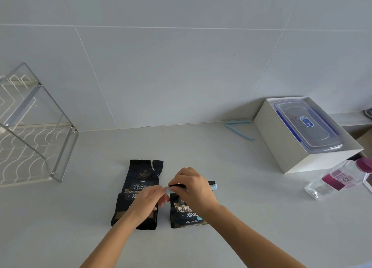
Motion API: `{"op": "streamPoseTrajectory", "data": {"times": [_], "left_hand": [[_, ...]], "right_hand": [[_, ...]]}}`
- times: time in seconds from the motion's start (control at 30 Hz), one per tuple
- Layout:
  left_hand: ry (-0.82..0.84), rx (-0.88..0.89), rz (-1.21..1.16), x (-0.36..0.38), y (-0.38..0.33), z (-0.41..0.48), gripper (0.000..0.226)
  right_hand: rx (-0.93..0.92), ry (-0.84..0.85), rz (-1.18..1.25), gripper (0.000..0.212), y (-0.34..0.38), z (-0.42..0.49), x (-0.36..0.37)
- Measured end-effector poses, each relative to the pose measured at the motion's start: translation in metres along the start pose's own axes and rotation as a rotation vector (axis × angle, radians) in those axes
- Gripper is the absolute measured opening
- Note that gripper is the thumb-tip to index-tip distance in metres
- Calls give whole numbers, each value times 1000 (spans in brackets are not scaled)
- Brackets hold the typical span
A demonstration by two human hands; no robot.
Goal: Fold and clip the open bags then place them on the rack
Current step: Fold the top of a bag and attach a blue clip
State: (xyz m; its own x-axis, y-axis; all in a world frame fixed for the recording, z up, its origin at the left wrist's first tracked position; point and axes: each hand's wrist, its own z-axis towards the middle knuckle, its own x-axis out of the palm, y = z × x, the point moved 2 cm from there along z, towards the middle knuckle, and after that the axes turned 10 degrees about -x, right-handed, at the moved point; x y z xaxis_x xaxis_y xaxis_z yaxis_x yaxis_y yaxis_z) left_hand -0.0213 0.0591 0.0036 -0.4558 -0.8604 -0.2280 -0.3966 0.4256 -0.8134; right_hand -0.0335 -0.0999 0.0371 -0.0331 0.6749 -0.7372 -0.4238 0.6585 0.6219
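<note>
Near the front edge of the pale bench (241,197), two black coffee bags are lying flat side by side, their long axes running away from the person. The right bag (186,213) has its top folded down, and a light blue clip (213,185) is lying crosswise over that fold, its long axis running left to right, square to the bag's length. The right hand (193,185) is covering the fold from above, its grip clenched on the clip and folded edge. The left hand (150,197) is pinching the clip's near left end with its fingertips, its grip closing on that end. Both hands are touching the same clip, so pressing it shut looks like the step in hand.

The left bag (141,185) is lying just beside, partly under the left wrist, its torn top open and unfolded, pointing away toward the wall. A second blue clip (238,130) is lying spread open far back on the right, nearer the right hand. The wire rack (40,131) is standing well apart at the far left, nearer the left hand, so the finished bag would need carrying leftward.
</note>
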Motion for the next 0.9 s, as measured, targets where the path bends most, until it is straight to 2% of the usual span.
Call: {"op": "streamPoseTrajectory", "data": {"times": [0.1,0.27,0.33,0.47,0.67,0.77,0.9], "left_hand": [[5,-25,13,1,-5,0,34],[-18,-3,-79,0,-5,-2,17],[0,-16,-142,1,-5,-3,19],[-29,11,-122,8,-2,0,31],[-105,42,-162,10,3,9,23],[-57,0,-243,16,4,12,7],[90,61,-298,22,4,9,19]], "right_hand": [[25,20,-14,11,0,4,1],[-48,37,-64,13,2,0,2],[-71,14,-63,13,3,-5,1],[-85,-48,-44,13,3,-11,-1],[-38,48,-95,13,1,-2,0],[-47,126,-179,18,-2,2,-5],[-64,114,-211,16,-6,-7,-4]]}}
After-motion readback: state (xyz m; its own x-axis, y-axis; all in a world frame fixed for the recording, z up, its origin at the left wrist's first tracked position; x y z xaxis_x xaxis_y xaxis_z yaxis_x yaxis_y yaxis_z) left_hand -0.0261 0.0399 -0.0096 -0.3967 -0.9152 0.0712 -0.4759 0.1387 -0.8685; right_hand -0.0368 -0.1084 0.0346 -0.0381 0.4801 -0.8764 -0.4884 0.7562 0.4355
